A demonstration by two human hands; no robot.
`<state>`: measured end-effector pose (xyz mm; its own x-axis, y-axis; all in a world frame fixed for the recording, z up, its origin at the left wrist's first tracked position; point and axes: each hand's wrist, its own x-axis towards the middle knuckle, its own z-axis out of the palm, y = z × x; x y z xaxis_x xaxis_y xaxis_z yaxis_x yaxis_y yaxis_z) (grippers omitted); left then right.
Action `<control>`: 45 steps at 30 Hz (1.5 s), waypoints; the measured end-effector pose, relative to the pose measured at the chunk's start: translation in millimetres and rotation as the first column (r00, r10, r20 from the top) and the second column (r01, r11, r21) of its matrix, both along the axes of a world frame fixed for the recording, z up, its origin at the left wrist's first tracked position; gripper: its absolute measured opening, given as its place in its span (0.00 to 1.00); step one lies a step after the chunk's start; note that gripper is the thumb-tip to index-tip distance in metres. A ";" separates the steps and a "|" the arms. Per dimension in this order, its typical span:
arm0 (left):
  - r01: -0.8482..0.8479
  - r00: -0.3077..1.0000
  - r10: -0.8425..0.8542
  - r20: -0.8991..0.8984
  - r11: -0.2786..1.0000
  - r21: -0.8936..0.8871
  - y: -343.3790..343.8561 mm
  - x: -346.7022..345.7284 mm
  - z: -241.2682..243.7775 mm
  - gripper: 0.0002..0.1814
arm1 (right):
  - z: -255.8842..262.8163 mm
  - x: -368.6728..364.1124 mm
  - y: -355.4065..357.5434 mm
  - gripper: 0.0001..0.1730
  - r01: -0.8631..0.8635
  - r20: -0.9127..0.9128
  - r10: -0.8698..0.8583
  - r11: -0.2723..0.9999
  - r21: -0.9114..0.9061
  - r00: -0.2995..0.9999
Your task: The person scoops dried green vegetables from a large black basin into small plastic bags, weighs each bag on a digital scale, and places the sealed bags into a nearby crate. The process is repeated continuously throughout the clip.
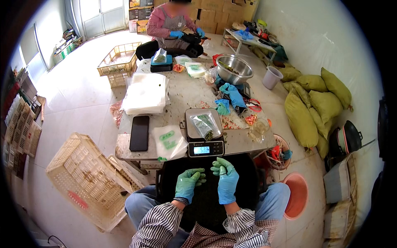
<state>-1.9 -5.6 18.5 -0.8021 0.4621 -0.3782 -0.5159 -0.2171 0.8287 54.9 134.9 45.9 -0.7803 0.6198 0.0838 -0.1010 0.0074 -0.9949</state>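
Observation:
My left hand, in a blue glove stained green, hovers over a large black tub between my knees, its fingers bent. Level with it, my right hand, gloved alike, is just below a digital kitchen scale with a lit display. Whether either hand pinches something small cannot be told. On the scale's plate lies a clear plastic bag with green printing and dark green leafy matter at its mouth. Left of the scale are a stack of printed plastic bags and a black smartphone.
Clear plastic sheets, a steel bowl, used blue gloves, red-handled scissors and a glass cup are on the table. A person sits opposite. Plastic crates stand left; a pink basin and green sacks are right.

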 end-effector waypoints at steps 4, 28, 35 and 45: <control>-0.005 1.000 0.005 -0.012 1.000 -0.006 1.2 -1.8 -2.1 0.12 | -0.7 9.6 -2.7 0.16 -0.040 0.032 0.043 0.996 -0.083 0.999; 0.005 0.998 -0.018 0.065 0.980 0.197 -5.3 -3.9 2.4 0.18 | 12.2 23.2 -20.3 0.13 -0.104 0.152 0.013 0.782 0.614 0.988; 0.012 0.998 -0.020 0.055 0.990 0.137 -4.0 -0.8 -3.9 0.16 | -14.3 13.1 -15.6 0.10 -0.092 0.130 -0.056 0.441 0.893 0.990; 0.023 1.000 -0.023 0.011 0.998 0.061 -4.2 -3.3 -6.3 0.17 | 17.6 -51.3 16.7 0.04 0.235 -0.145 -0.220 0.467 0.852 0.965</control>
